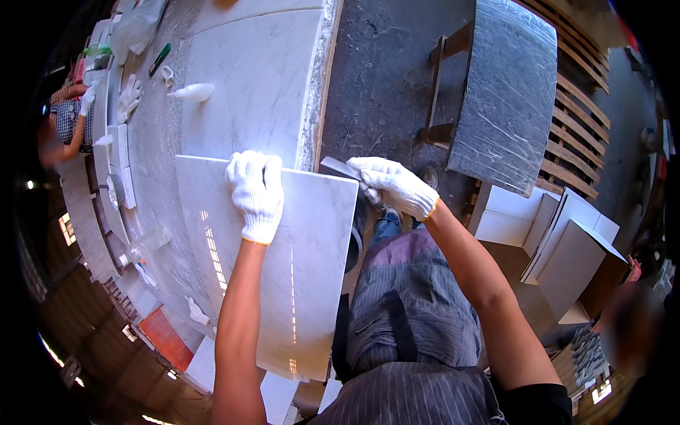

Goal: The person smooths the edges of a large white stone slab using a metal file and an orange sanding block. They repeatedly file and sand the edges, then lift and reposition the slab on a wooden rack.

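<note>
Both hands wear white knit gloves. My left hand [256, 195] is closed over the far edge of a polished white marble tile [312, 234], which stands tilted and catches window reflections. My right hand [395, 185] grips a flat grey blade-like tool [338, 168], close to the tile's far right corner. Whether the tool touches the tile's edge I cannot tell. Beyond the tile, a pale marble slab [248, 71] lies on the work table, with a white squeeze bottle [193, 92] on it.
A film-covered grey stool top [504, 92] stands at the right, beside a wooden pallet [577, 134] and white boxes or panels [517, 212]. Along the left lie a loose glove [129, 98], a green cutter [160, 59] and a clear bottle [145, 248]. Another person [69, 120] works at the far left.
</note>
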Available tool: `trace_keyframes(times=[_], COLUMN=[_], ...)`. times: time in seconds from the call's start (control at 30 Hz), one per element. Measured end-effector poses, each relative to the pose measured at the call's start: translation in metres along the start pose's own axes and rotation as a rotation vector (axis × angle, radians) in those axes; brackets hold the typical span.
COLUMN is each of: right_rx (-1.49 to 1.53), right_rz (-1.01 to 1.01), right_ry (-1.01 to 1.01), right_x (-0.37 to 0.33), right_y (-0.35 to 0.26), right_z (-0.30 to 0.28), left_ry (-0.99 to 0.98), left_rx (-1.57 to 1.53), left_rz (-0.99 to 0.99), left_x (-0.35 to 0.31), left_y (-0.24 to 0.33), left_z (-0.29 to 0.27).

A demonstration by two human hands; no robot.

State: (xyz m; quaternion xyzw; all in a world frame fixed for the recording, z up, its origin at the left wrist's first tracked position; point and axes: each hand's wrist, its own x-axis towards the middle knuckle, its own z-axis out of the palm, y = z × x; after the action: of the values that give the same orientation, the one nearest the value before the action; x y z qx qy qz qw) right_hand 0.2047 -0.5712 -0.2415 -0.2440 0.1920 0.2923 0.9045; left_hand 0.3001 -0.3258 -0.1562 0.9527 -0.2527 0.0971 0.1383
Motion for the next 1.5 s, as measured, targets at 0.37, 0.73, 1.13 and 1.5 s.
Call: trace_keyframes(times=[0.37, 0.73, 1.13, 1.5], right_rx=[-0.125, -0.365, -0.313, -0.345], right_rz=[0.164, 0.213, 0.159, 0.191], right_ry=[-0.379, -0.233, -0.197, -0.194], right_x=[0.048, 0.028, 0.014, 0.013], right_y=[-0.017, -0.042, -0.040, -0.043], right_z=[-0.004, 0.011, 0.006, 0.006], left_ry=[0.033, -0.016, 0.012, 0.001], left_rx=[0.041, 0.080, 0.042, 0.057], left_rz=[-0.042, -0.042, -0.041, -0.046], left_x=[-0.007, -0.005, -0.005, -0.001], left_y=[-0.004, -0.003, -0.007, 0.001], left_z=[0.009, 0.007, 0.009, 0.005])
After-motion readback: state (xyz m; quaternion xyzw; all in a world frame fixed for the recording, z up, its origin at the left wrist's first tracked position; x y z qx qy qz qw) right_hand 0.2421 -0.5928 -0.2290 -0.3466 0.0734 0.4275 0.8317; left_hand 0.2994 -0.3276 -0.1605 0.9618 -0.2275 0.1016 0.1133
